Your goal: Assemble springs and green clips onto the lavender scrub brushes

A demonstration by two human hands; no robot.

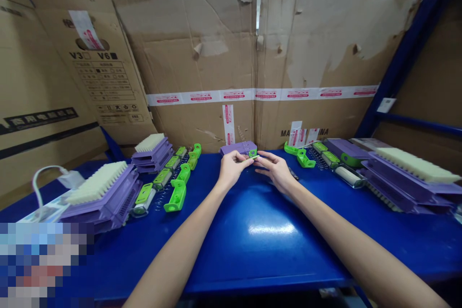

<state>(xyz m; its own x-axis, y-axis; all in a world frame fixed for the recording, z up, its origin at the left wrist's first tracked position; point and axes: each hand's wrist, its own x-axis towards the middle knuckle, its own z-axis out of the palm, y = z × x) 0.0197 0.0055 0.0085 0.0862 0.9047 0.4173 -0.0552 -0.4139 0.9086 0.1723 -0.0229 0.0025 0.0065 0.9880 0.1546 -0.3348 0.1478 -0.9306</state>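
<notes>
My left hand (pixel 231 166) and my right hand (pixel 275 168) meet at the far middle of the blue table (pixel 252 236). Both pinch a small green part (pixel 253 154) between their fingertips. Right behind the hands lies a purple plastic housing (pixel 238 147), close to the cardboard wall. The green part sits at the housing's right end; whether it touches it I cannot tell.
Purple brush bodies with cream bristles are stacked at left (pixel 104 190), (pixel 152 151) and right (pixel 411 173). Rows of green clips (pixel 176 195), springs and rollers (pixel 348 175) lie beside them. Cardboard sheets (pixel 202 57) wall the table. A white cable (pixel 46 173) lies far left.
</notes>
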